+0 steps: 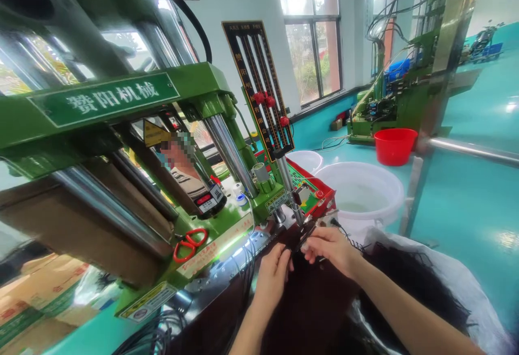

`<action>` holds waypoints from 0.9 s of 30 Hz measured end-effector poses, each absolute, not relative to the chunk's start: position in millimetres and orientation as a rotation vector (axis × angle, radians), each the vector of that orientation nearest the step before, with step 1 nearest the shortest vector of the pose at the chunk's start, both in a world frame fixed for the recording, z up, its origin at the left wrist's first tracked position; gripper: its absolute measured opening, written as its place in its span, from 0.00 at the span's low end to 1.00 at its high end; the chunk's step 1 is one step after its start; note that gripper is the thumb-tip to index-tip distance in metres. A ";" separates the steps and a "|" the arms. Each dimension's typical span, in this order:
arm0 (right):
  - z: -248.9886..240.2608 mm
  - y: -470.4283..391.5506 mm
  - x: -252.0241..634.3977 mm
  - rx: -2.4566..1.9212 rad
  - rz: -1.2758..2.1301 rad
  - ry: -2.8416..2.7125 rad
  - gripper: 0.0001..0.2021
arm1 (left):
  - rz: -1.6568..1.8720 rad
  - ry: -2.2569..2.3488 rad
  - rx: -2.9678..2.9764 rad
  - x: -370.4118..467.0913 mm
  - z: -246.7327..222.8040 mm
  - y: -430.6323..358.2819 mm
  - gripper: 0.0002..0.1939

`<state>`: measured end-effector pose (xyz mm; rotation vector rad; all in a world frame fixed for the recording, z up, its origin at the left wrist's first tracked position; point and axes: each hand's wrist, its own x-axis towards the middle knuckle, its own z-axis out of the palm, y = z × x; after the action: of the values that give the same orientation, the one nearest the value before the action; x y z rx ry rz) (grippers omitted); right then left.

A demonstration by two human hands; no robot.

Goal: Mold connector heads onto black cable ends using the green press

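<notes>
My left hand (271,274) is closed in a pinch over a dark brown surface (312,301) at the front edge of the green press (227,225). Close by on its right, my right hand (330,247) has its thumb and fingers pressed together. Something thin and dark runs between the two hands; its kind is too small and dark to tell. Black cables (247,268) hang just left of my left hand, and a bundle of black cables (162,330) lies lower left. Red-handled scissors (190,245) rest on the press bed.
A white bag (458,279) with many thin black strands stands at my right. Beyond it are a large white tub (360,193) and a red tub (395,147). A control panel (312,187) adjoins the press. Another person (186,179) is partly visible behind it.
</notes>
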<state>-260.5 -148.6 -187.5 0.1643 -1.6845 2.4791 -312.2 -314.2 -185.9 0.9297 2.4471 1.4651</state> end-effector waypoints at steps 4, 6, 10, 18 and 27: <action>-188.1 -152.6 -265.0 0.017 2.328 -1.772 0.16 | 1.447 2.503 0.914 -312.5 -187.4 -314.2 0.15; -187.1 -151.4 -266.5 -0.080 2.217 -1.887 0.20 | 1.440 2.507 0.906 -313.0 -187.7 -313.4 0.15; -184.3 -143.0 -266.0 -0.099 2.141 -1.983 0.23 | 1.418 2.493 0.858 -314.9 -188.4 -312.7 0.15; -191.5 -134.2 -264.4 -0.154 2.221 -1.412 0.16 | 1.396 2.478 0.808 -315.2 -184.3 -312.3 0.15; -203.9 -135.6 -263.2 0.270 2.748 -1.182 0.14 | 1.341 2.439 0.829 -310.2 -189.4 -306.8 0.16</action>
<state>-263.2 -135.6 -203.9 0.2705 -1.1820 2.7484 -310.2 -306.8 -189.4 0.8292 2.4390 1.3407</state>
